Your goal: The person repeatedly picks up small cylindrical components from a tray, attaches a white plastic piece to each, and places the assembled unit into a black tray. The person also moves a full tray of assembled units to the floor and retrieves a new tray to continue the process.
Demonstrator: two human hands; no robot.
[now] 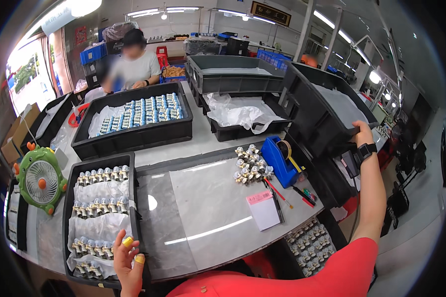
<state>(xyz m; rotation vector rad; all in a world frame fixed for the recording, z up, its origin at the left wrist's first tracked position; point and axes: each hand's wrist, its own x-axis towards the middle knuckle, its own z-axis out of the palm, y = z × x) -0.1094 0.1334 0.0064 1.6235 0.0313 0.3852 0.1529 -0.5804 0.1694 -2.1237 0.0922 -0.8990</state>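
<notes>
My right hand (362, 132) grips the near right rim of a black plastic crate (309, 116), which sits tilted at the right of the table with a pale sheet inside. My left hand (128, 265) has its fingers apart and holds nothing; yellow wraps cover two fingertips. It is beside the near right corner of a black tray (133, 173). In that tray, rows of small white, gold and dark figurines (101, 205) stand between strips of white paper (101, 189).
A cluster of figurines (250, 166), a blue tape dispenser (281, 161), a notepad (263, 210) and pens lie on the table (208, 198). Farther back are a tray of blue-white pieces (134, 143) and a paper-lined tray (248, 131). A green fan (41, 178) stands left; a co-worker (136, 67) sits opposite.
</notes>
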